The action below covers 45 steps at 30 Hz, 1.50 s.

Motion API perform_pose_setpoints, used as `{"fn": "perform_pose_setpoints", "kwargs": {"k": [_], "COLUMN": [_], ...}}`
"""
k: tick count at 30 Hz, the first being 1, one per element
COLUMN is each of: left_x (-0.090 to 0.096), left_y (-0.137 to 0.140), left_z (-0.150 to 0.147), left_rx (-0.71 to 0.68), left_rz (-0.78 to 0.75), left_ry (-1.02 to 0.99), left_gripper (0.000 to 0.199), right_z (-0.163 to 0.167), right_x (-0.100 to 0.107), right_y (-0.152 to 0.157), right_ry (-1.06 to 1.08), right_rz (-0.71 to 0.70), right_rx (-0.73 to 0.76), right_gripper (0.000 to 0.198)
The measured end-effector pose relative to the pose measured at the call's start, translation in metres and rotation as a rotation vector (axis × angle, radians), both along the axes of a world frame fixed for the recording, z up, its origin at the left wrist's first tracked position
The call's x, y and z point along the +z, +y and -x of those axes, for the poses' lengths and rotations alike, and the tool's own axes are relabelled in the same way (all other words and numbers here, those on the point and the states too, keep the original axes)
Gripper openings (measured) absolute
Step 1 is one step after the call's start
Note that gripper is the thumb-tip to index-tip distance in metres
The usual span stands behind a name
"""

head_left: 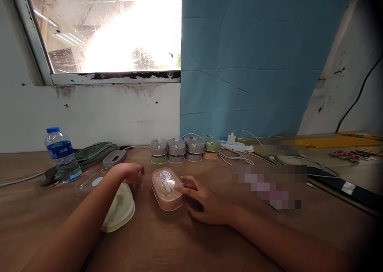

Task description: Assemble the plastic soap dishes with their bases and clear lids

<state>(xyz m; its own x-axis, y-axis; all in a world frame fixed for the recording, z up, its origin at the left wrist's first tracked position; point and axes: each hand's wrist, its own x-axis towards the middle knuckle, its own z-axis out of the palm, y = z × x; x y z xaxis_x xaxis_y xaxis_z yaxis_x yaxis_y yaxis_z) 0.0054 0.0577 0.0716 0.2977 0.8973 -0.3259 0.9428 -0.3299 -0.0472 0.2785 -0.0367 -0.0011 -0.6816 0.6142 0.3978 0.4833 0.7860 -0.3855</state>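
Pink oval plastic box with a clear domed lid and round label sits mid-table, on the brown tabletop, between the two hands. Right hand is at its right side: fingers spread wide, an index fingertip appears to rest on the lid edge, thumb lower and apart from the box. Not a grip.

Left hand is left of the box, apart from it, over the far end of a shallow cream oval plastic tray. Its fingers curl downward; can't tell if they hold anything.

Behind the left forearm: clear oval plastic lid with a white sticker, partly hidden. Beyond it, grey oval plastic piece with a slot, near a dark green fabric bag. Blue-capped clear water bottle stands at far left.

Back row, near the wall: four two-high stacks of lidded oval boxes, mostly grey, some green, one peach. White power strip to their right.
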Motion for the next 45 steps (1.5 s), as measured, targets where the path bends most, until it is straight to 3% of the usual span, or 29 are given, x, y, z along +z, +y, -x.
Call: {"fn": "perform_pose_setpoints", "kwargs": {"k": [4, 7, 9, 15, 19, 24, 29, 33, 36, 41, 45], "left_x": [0.017, 0.02, 0.018, 0.014, 0.017, 0.008, -0.006, -0.013, -0.017, -0.026, -0.039], "left_y": [-0.022, -0.044, -0.056, -0.059, -0.037, -0.002, 0.024, 0.033, 0.035, 0.04, 0.044], "left_z": [-0.026, -0.052, -0.067, -0.073, -0.049, -0.011, 0.012, 0.022, 0.026, 0.026, 0.024], "left_rx": [-0.1, -0.396, -0.495, -0.287, -0.187, -0.035, -0.034, -0.036, -0.016, 0.022, 0.032], "left_rz": [-0.195, -0.281, -0.269, -0.231, -0.169, -0.215, -0.299, -0.381, -0.432, -0.453, -0.44], "left_ry": [-0.104, -0.24, -0.231, -0.054, -0.029, -0.059, -0.064, -0.048, -0.046, -0.089, -0.17], "left_gripper": [0.047, 0.034, 0.034, 0.056, 0.058, 0.055, 0.052, 0.051, 0.051, 0.046, 0.056], "right_z": [0.0, 0.0, -0.001, -0.001, 0.0, -0.001, 0.001, 0.004, 0.005, 0.004, 0.004], "right_x": [-0.002, 0.001, 0.002, 0.006, 0.005, 0.004, 0.003, -0.003, -0.007, -0.007, -0.007], "right_y": [0.001, 0.002, 0.002, 0.0, 0.001, 0.003, 0.005, 0.009, 0.011, 0.012, 0.012], "right_ry": [-0.003, -0.03, -0.046, -0.098, -0.117, -0.099, -0.069, -0.122, -0.166, -0.183, -0.189], "right_rz": [-0.002, 0.019, 0.041, 0.104, 0.122, 0.113, 0.064, 0.003, -0.003, -0.003, 0.0], "right_rx": [0.001, 0.032, 0.039, 0.022, 0.019, 0.051, -0.005, -0.231, -0.308, -0.303, -0.304], "right_gripper": [0.072, 0.071, 0.07, 0.066, 0.054, 0.049, 0.036, 0.004, 0.012, 0.018, 0.016]}}
